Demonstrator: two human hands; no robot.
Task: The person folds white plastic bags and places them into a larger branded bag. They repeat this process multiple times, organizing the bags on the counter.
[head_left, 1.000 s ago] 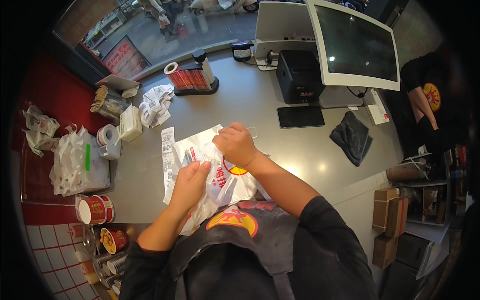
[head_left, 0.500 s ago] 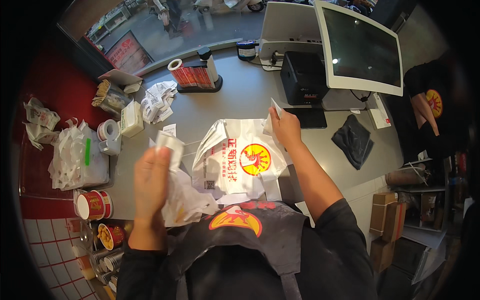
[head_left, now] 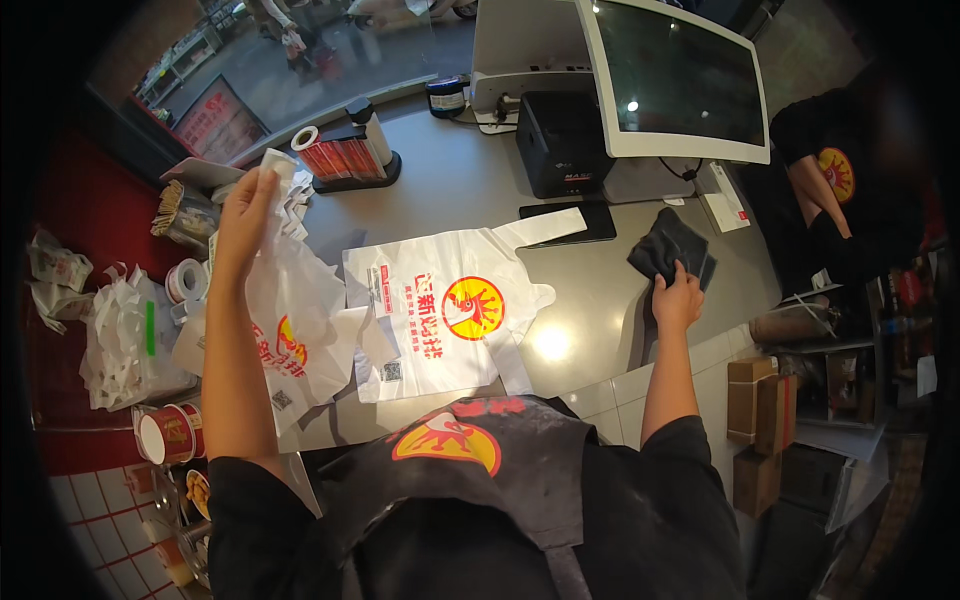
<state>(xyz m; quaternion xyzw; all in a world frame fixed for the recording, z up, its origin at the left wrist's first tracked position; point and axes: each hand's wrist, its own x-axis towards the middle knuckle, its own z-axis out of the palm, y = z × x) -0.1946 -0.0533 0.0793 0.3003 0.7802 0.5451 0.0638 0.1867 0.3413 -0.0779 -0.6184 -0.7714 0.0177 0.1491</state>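
Observation:
On the left, my left hand (head_left: 245,215) is raised and closed on the handle of a white plastic carrier bag (head_left: 305,330), which hangs below it over the counter. A second white carrier bag (head_left: 415,335) lies flat on the counter in front of me, one handle stretched toward a black pad. It bears red print and a yellow round emblem; neither hand touches it. At the right, my right hand (head_left: 678,298) grips the near edge of a dark cloth (head_left: 672,247), with part of its fingers hidden by the fabric.
A monitor (head_left: 680,80) and a black printer (head_left: 560,145) stand at the back right. A label roll holder (head_left: 350,160) is at the back left. Stacked bags (head_left: 130,345), a tape roll (head_left: 186,281) and paper buckets (head_left: 170,433) line the left. Another person (head_left: 830,190) is at the right.
My right hand has let go of the flat bag and moved right onto the dark cloth. My left hand has risen away and leftward with its bag. The flat bag lies more spread out.

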